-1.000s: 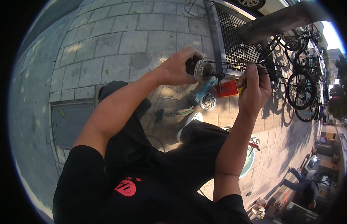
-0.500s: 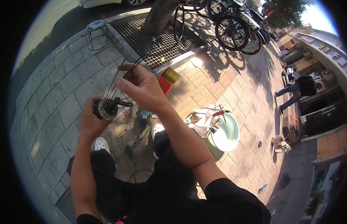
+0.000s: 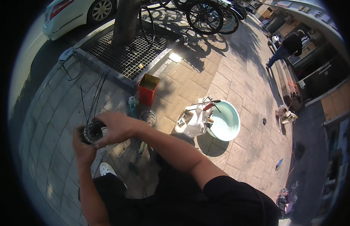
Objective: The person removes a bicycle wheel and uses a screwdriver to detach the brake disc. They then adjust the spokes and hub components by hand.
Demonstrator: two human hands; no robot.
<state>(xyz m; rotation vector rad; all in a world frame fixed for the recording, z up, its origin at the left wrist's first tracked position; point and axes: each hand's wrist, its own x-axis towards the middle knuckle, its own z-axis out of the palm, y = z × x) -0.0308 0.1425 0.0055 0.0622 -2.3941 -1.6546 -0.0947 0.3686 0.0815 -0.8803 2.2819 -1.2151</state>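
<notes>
A bicycle wheel hub (image 3: 93, 132) with a pierced metal flange sits between my two hands, in front of my left knee. Several thin dark spokes (image 3: 93, 101) stick up and away from it. My left hand (image 3: 83, 150) wraps the hub's left and lower side. With thumb and fingers bent round its right side, my right hand (image 3: 116, 130) also grips it. Part of the hub is hidden behind the fingers.
Beyond my hands stand a red open-topped tin (image 3: 148, 90) and a teal bottle (image 3: 132, 104). A pale green basin (image 3: 235, 122) with a white bag and tools is to the right. Farther off are a stool (image 3: 66, 55), a tree grate (image 3: 107, 51), parked bicycles and a person.
My right hand has come down from the spokes onto the hub, which has moved slightly lower and left. The head view has turned, bringing more of the white car into sight.
</notes>
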